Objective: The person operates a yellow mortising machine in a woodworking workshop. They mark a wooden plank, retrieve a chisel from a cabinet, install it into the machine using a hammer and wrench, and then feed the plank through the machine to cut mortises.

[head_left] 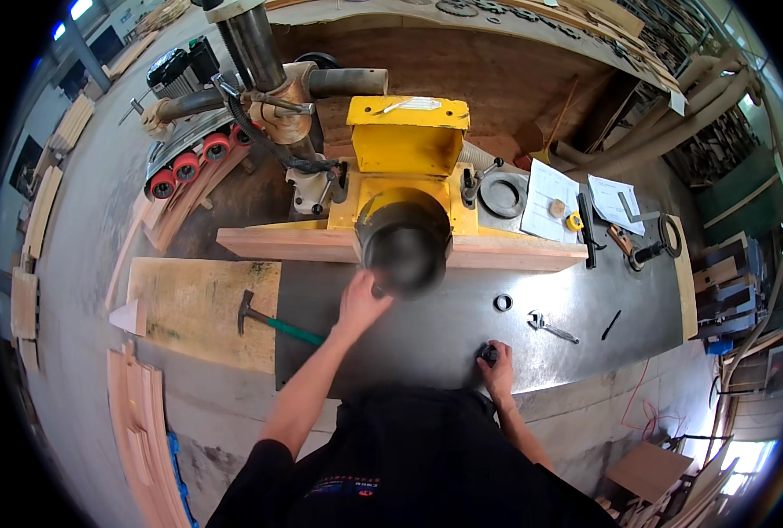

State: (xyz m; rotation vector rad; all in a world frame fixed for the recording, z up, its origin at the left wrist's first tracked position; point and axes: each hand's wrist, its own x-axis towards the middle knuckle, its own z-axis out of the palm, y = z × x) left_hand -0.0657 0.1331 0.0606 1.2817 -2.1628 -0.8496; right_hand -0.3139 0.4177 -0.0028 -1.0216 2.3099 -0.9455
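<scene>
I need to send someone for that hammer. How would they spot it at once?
Start at the grey steel machine table below the yellow guard. At its left edge lies a pale wooden board; the hammer rests across the board's right edge, dark head on the wood. Its green handle sets it apart from the wrench on the right.

A hammer [268, 322] lies left on the machine table [426, 334], a ring [502, 303] and wrench [550, 327] right.

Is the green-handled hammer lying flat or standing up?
Lying flat: the green-handled hammer rests on its side, head on the wooden board, handle on the metal table.
</scene>
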